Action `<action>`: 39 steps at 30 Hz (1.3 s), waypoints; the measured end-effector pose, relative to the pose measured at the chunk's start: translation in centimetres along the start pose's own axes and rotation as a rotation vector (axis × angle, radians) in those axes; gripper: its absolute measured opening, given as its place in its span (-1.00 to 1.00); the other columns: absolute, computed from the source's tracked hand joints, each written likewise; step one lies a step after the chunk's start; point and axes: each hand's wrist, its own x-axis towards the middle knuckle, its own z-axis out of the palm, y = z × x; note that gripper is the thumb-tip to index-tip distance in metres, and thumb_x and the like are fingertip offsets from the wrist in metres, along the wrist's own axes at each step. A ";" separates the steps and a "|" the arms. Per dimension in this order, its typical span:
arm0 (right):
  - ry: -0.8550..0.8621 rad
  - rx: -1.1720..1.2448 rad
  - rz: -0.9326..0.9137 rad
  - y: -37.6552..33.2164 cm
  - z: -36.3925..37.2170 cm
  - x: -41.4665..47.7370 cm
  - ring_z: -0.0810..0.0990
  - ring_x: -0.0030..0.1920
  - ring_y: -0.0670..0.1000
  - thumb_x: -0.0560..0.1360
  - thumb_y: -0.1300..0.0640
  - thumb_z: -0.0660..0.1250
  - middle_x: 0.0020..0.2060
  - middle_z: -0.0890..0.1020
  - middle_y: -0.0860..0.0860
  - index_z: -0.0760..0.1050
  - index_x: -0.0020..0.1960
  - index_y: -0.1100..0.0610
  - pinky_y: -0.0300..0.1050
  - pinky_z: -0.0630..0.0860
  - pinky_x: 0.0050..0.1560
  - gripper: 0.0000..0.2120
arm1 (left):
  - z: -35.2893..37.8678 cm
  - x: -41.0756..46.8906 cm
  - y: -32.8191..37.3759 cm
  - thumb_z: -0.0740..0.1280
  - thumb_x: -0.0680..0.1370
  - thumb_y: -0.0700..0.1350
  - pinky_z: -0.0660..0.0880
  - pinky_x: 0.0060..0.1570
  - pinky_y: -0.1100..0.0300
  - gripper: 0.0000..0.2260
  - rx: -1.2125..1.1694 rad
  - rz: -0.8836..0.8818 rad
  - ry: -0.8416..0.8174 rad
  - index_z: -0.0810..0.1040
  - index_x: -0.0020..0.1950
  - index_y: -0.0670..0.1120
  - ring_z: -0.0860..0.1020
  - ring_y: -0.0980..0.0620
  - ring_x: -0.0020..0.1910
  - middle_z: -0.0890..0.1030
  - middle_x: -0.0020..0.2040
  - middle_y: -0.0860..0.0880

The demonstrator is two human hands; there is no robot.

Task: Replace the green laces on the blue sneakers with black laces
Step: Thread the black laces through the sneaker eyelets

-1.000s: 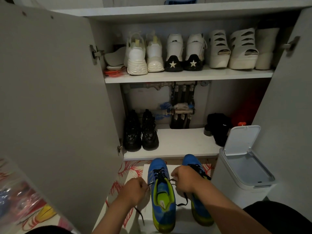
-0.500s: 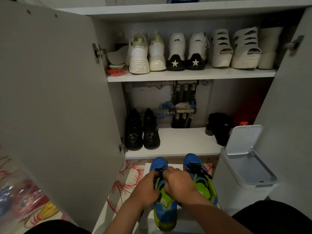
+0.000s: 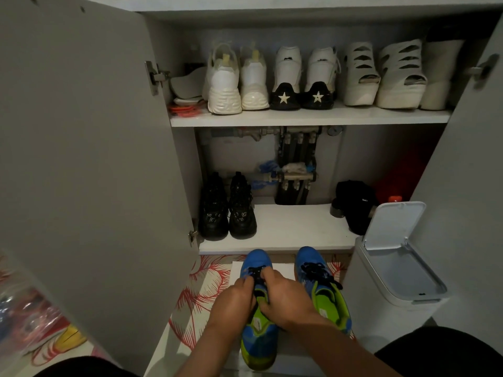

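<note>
Your left grip (image 3: pixel 236 300) and right grip (image 3: pixel 288 297) are pinching the black lace (image 3: pixel 255 271) atop the sneaker (image 3: pixel 258 341) lying toe-away from you.

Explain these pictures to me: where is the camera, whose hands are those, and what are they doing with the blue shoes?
There is no machine here. A person wears one camera on the head, looking forward and down, so you see their own arms. The left hand and right hand meet over the left blue sneaker, fingers curled on its black lace. The right blue sneaker beside it is laced in black too. Both stand on a white sheet over a floral mat, before an open shoe cabinet. A white bin, lid up, stands at the right.
</note>
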 end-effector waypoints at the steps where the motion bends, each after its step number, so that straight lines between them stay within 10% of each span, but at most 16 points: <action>1: -0.013 0.003 0.004 0.0 0.1 0.0 0.60 0.08 0.18 0.52 -0.01 0.30 0.21 0.51 0.08 0.30 0.32 0.07 0.03 0.54 -0.01 -0.58 | 0.1 0.1 -0.1 0.12 0.65 -0.03 0.44 -0.14 0.14 -0.66 0.050 0.029 -0.024 0.31 0.41 -0.07 0.59 -0.07 0.01 0.54 0.19 -0.09; 8: -0.065 -0.103 0.039 0.5 0.8 1.5 0.61 0.10 0.18 0.60 0.20 0.17 0.14 0.60 0.16 0.44 0.26 0.19 -0.01 0.48 0.04 -0.75 | 0.8 0.3 -0.9 0.14 0.64 -0.07 0.50 -0.16 0.10 -0.66 0.031 0.056 -0.021 0.24 0.41 -0.09 0.62 -0.04 -0.07 0.59 0.09 -0.06; 15: -0.029 -0.066 0.048 1.3 1.2 1.5 0.62 -0.01 0.15 0.62 0.16 0.16 0.02 0.61 0.13 0.42 0.16 0.17 -0.07 0.35 -0.18 -0.83 | 0.6 0.4 -0.5 0.10 0.66 0.05 0.40 -0.27 0.16 -0.68 -0.038 0.061 0.046 0.30 0.36 -0.07 0.59 -0.02 -0.11 0.60 0.01 -0.04; 24: -0.058 -0.050 -0.041 1.4 0.0 1.0 0.54 0.18 0.09 0.66 0.08 0.13 0.19 0.56 0.11 0.48 0.25 0.14 -0.08 0.44 0.13 -0.74 | 0.0 1.0 0.4 0.12 0.65 -0.09 0.40 -0.20 0.18 -0.73 0.068 0.058 -0.019 0.33 0.33 -0.12 0.61 -0.05 -0.06 0.61 0.06 -0.08; 33: -0.077 0.015 0.010 0.6 -1.7 0.4 0.57 0.09 0.14 0.69 -0.02 0.10 0.08 0.61 0.16 0.54 0.14 0.18 -0.01 0.44 0.04 -0.66 | -1.7 0.7 -0.5 0.13 0.66 0.00 0.32 -0.34 0.16 -0.82 -0.147 0.075 -0.032 0.37 0.18 -0.06 0.59 -0.07 -0.20 0.63 -0.11 -0.11; 39: -0.198 0.257 0.087 1.3 -3.0 0.2 0.60 0.02 0.04 0.46 -0.13 0.41 0.01 0.63 0.06 0.55 0.17 0.10 -0.02 0.57 0.03 -0.60 | -3.4 0.1 -1.7 0.34 0.55 0.11 0.50 -0.20 0.17 -0.76 -0.364 -0.012 -0.145 0.42 0.11 0.03 0.57 0.09 -0.13 0.60 -0.06 0.04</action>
